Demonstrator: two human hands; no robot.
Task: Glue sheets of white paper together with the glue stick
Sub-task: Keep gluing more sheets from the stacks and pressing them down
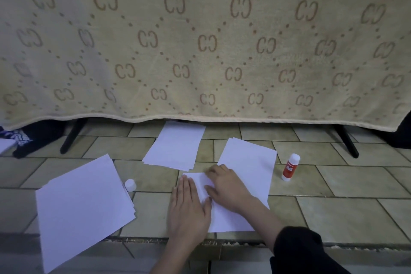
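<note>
White paper sheets (242, 184) lie overlapped on the tiled floor (333, 213), near centre, with both hands flat on the join: left hand (188, 208) fingers together, right hand (226, 187) spread. Pressing should go firm and outward so the join bonds without wrinkles. Right of them the glue stick (290, 167) stands upright, apart, its cap (130, 185) lying left.

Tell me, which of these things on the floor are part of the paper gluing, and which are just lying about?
Part of the job:
- sheets under the hands, pressed flat by left hand and right hand
- glue stick, standing upright
- white cap
- paper stack on the left
- far paper stack

Just lying about:
- patterned blanket
- dark cloth
</note>
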